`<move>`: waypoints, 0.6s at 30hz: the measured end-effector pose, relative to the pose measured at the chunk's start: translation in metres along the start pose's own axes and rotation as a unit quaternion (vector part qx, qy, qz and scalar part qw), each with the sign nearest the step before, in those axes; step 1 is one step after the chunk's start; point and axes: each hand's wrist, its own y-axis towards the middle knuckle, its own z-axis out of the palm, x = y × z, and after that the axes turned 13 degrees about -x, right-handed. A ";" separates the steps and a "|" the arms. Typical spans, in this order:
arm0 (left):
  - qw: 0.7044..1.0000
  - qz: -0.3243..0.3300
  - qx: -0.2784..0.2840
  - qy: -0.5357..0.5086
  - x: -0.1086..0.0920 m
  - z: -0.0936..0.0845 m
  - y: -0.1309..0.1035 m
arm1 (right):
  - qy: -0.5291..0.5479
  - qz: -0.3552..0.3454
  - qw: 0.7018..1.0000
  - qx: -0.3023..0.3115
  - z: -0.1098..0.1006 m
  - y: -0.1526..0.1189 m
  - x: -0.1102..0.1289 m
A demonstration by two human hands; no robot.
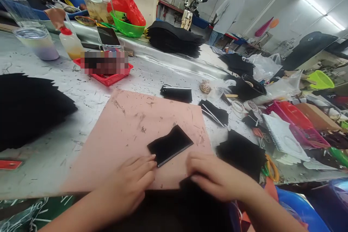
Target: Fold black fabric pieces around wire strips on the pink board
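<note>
A small black fabric piece (170, 143) with a pale strip along its near edge lies on the pink sheet (130, 116). At its lower left corner, my left hand (136, 177) rests with fingers stretched out, the fingertips touching it. To the right, my right hand (209, 174) has its fingers curled in, and another black fabric piece (187, 184) shows beneath the thumb at the table's front edge. Much of that second piece is hidden by the hand and blends with the dark area below. Beside my right forearm lies a stack of black fabric pieces (241, 152).
A large black fabric stack (32, 108) lies at left. Two smaller black bundles, one with white strips (213, 114), lie beyond the sheet. A red basket (108, 79) and a glue bottle (70, 43) stand behind. Orange-handled scissors (272, 168) and a spiral notebook (284, 137) are at right.
</note>
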 end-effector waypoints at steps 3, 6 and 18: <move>0.999 0.008 0.049 0.004 0.002 -0.002 0.001 | -0.048 0.003 0.999 0.012 0.029 0.027 -0.005; 0.998 0.019 0.057 0.000 0.003 -0.003 -0.001 | -0.095 0.019 0.995 0.011 0.042 0.033 -0.011; 0.995 0.080 0.020 0.056 0.006 0.003 -0.002 | -0.124 0.074 0.989 0.028 0.051 0.041 -0.011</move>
